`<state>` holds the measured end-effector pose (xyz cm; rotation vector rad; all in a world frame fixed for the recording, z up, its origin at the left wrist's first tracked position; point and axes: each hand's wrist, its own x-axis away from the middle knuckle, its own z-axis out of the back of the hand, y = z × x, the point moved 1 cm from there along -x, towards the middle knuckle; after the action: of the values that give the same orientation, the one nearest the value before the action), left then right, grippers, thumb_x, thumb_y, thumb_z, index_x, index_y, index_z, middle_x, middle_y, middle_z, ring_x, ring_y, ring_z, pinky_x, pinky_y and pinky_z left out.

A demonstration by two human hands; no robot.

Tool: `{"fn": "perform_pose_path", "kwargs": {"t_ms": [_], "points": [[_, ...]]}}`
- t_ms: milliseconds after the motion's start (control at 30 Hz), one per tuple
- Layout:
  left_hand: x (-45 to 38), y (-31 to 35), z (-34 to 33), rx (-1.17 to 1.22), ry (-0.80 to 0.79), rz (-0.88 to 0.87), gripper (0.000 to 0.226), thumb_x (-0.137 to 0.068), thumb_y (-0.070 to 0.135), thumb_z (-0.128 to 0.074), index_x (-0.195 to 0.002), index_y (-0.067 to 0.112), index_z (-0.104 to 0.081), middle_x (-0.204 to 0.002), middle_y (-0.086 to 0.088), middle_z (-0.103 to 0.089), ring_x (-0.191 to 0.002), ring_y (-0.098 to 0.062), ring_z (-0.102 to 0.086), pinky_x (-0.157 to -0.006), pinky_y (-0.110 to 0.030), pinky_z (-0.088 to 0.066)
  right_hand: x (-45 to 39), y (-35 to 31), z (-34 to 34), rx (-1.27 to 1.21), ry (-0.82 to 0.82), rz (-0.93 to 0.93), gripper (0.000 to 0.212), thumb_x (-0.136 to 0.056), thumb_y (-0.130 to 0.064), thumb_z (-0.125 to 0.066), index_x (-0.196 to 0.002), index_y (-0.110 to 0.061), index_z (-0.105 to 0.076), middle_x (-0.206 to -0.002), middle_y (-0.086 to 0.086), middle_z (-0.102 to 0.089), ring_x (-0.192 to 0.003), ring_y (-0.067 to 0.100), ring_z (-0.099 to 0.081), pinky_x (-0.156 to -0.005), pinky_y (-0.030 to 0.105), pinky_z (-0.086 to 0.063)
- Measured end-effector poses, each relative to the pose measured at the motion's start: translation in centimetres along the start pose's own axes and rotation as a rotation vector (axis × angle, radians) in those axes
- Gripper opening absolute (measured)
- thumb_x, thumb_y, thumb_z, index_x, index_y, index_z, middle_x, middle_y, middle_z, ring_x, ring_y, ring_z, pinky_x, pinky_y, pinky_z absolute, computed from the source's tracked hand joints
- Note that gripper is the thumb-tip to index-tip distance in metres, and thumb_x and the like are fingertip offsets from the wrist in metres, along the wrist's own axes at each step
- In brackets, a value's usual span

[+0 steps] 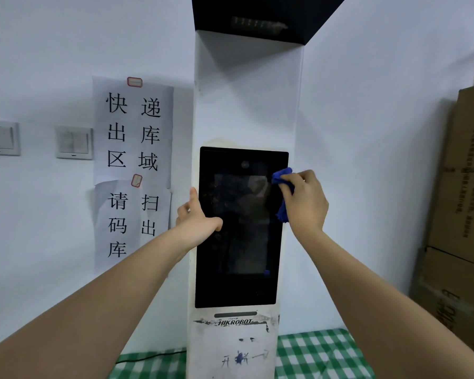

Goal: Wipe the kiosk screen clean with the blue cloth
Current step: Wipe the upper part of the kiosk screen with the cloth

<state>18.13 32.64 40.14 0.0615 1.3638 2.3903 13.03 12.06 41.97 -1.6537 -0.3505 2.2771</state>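
Observation:
A tall white kiosk (246,105) stands against the wall, with a dark upright screen (241,236) set in its front. My right hand (305,203) grips a bunched blue cloth (281,177) and holds it against the screen's upper right edge; a tail of cloth hangs below the fingers. My left hand (196,217) grips the kiosk's left edge at mid-screen height, thumb on the black glass and fingers wrapped round the side. The screen is off and shows faint reflections.
Paper signs (133,132) with printed characters and two light switches (74,143) are on the wall to the left. Stacked cardboard boxes (460,209) stand at the right. A green checked tablecloth (320,354) covers the surface under the kiosk, with a black cable (148,357) at left.

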Motion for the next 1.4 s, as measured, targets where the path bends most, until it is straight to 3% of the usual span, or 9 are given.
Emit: {"fn": "perform_pose_path", "kwargs": {"t_ms": [233,500,733,1000,1200,1400], "points": [[0.2,0.0,-0.1,0.001,-0.001,0.000,0.094,-0.088,0.017,-0.052,-0.150,0.033,0.017,-0.158,-0.001,0.000,-0.143,-0.028,-0.018,-0.111,-0.041,-0.025,-4.7,-1.5,0.9,-0.050,0.058,-0.090,0.020,-0.092,-0.026,-0.055,-0.109,-0.027,-0.066,-0.106,0.000,-0.055,-0.089,0.020,-0.058,-0.066,0.029,-0.043],[0.0,-0.1,-0.2,0.009,0.015,-0.002,0.095,-0.087,0.017,-0.053,-0.150,0.033,0.016,-0.158,0.000,0.000,-0.143,-0.028,-0.018,-0.112,-0.042,-0.024,0.4,0.4,-0.6,-0.095,0.034,-0.117,0.017,-0.093,-0.027,-0.058,-0.108,-0.025,-0.066,-0.102,-0.003,-0.056,-0.085,0.017,-0.059,-0.064,0.030,-0.048],[0.1,-0.1,-0.2,-0.002,0.008,-0.002,0.095,-0.087,0.017,-0.053,-0.150,0.033,0.017,-0.158,0.000,0.000,-0.143,-0.028,-0.018,-0.112,-0.041,-0.023,-3.9,-1.0,0.5,-0.124,0.054,-0.152,0.017,-0.093,-0.029,-0.057,-0.107,-0.027,-0.066,-0.103,-0.002,-0.055,-0.083,0.018,-0.058,-0.065,0.027,-0.042],[0.1,0.0,-0.2,-0.002,0.021,-0.008,0.095,-0.087,0.017,-0.053,-0.150,0.032,0.016,-0.158,-0.001,0.000,-0.143,-0.028,-0.018,-0.112,-0.041,-0.024,1.0,0.6,-0.6,-0.067,0.029,-0.106,0.018,-0.093,-0.026,-0.058,-0.109,-0.025,-0.066,-0.102,-0.002,-0.055,-0.084,0.017,-0.058,-0.061,0.027,-0.043],[0.3,0.0,-0.1,0.002,0.007,-0.009,0.094,-0.087,0.017,-0.053,-0.150,0.033,0.016,-0.158,-0.001,0.001,-0.143,-0.028,-0.017,-0.112,-0.041,-0.023,-3.2,-1.6,0.4,-0.094,0.086,-0.157,0.019,-0.093,-0.027,-0.056,-0.108,-0.025,-0.066,-0.102,-0.001,-0.054,-0.086,0.019,-0.058,-0.064,0.029,-0.043],[0.2,0.0,0.1,0.026,0.001,-0.012,0.095,-0.087,0.018,-0.054,-0.150,0.033,0.015,-0.158,-0.001,-0.001,-0.142,-0.029,-0.020,-0.111,-0.041,-0.025,-3.0,-6.4,-1.3,0.067,0.025,0.035,0.020,-0.092,-0.019,-0.054,-0.108,-0.017,-0.066,-0.105,0.006,-0.053,-0.090,0.022,-0.055,-0.058,0.030,-0.040]]}}
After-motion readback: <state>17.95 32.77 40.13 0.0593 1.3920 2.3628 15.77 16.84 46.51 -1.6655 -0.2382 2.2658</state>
